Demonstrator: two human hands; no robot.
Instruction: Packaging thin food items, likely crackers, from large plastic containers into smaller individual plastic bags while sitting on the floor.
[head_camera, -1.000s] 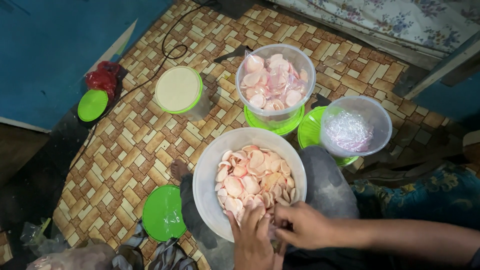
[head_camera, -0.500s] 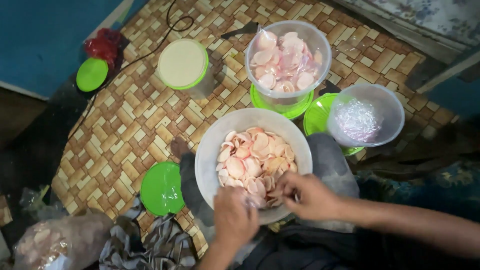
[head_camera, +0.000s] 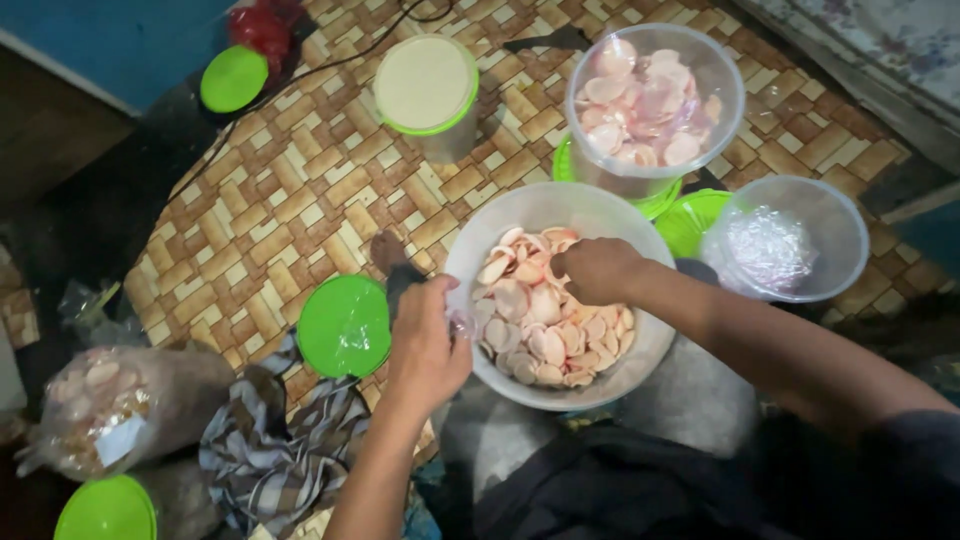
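Head view: 2 hands at a white bowl of pink and cream crackers on a woven floor mat.

The right hand is curled loosely closed down among the crackers, likely gripping a few. The left hand pinches something thin and clear at the bowl's rim, perhaps a plastic bag; the view is too dim to be sure. A full clear tub and a lidless green lid lie near. Judging by how brittle they look, a tight squeeze could snap crackers, or a slack bag mouth could spill them onto the mat.
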